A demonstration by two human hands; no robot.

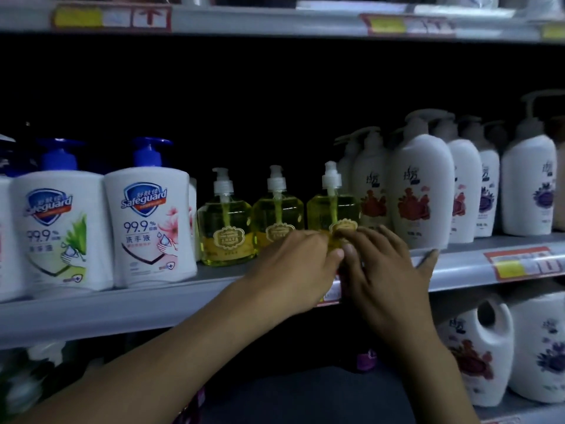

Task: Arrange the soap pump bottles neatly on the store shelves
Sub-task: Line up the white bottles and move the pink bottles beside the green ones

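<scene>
Left hand (301,264) and right hand (385,270) lightly clasp the rightmost yellow pump bottle (333,209), seemingly to square it with its row on the shelf (183,298).

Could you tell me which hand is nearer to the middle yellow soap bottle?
Left. The left hand overlaps the middle yellow bottle's lower right; the right hand is at the rightmost yellow bottle.

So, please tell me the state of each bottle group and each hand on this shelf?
Safeguard bottles: upright, labels forward.
Left yellow bottle: upright, untouched.
Middle yellow bottle: upright.
Right yellow bottle: upright, both hands at its base.
White bottles: upright.
Left hand: on bottle.
Right hand: on bottle.
</scene>
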